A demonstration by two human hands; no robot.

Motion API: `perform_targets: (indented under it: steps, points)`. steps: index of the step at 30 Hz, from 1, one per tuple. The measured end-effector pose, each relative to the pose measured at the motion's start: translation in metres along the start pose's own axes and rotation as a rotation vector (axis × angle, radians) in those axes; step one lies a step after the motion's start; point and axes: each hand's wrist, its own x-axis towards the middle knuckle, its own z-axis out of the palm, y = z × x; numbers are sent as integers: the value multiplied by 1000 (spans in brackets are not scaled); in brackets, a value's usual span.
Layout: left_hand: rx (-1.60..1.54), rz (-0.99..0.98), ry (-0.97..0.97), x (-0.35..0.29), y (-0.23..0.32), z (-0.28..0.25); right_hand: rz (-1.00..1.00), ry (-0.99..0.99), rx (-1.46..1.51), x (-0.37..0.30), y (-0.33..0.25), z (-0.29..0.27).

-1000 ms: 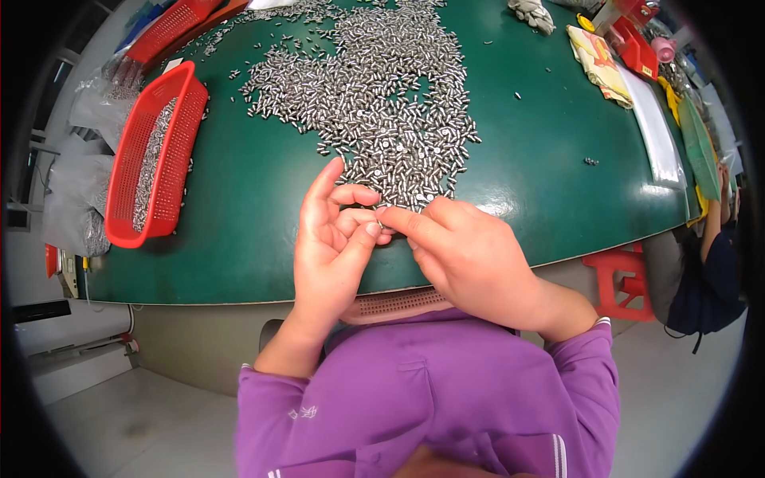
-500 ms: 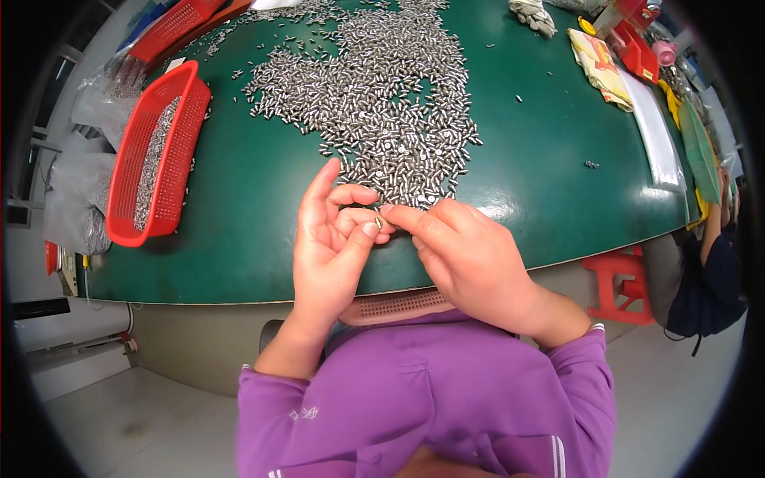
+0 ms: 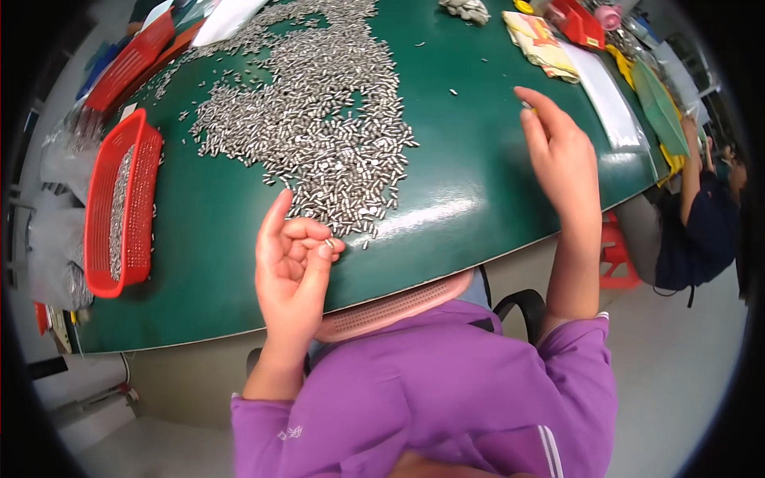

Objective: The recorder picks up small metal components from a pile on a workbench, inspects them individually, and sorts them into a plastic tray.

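A broad heap of small silver metal pins (image 3: pixel 319 119) covers the middle of the green table. Just in front of the heap's near end is my left hand (image 3: pixel 288 267), palm up. Its thumb and fingers pinch one small metal pin (image 3: pixel 329 244), while the index finger stretches away from the others. Well to the right, over bare tabletop, my right hand (image 3: pixel 562 155) is raised with thumb and index finger close together. Between their tips shows a small metal pin (image 3: pixel 527 106), partly covered by the fingers.
A red perforated basket (image 3: pixel 143 199) with more pins stands at the left. A pink basket (image 3: pixel 398 307) sits at my lap below the table edge. Cloth (image 3: pixel 542 48), plastic sheets (image 3: pixel 602 95) and a red bin (image 3: pixel 575 24) line the right. Another person (image 3: pixel 701 231) sits far right.
My right hand has left the left hand and swung far to the right, carrying a pin. The left hand keeps its pinch. My view has shifted, so the heap and basket appear further left.
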Motion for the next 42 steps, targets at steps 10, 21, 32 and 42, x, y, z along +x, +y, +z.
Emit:
perform_targets:
  steps: [10, 21, 32, 42]
  points:
    - [100, 66, -3, -2, -1, 4, 145, -2, -300, 34, 54, 1]
    - [411, 176, -4, -8, 3, -1, -164, -55, 95, -36, -16, -17]
    - [902, 313, -106, -13, 9, 3, -496, -36, 231, -57, -52, 28]
    - [849, 381, -156, -3, -3, 14, -542, -331, 497, -75, -85, 45]
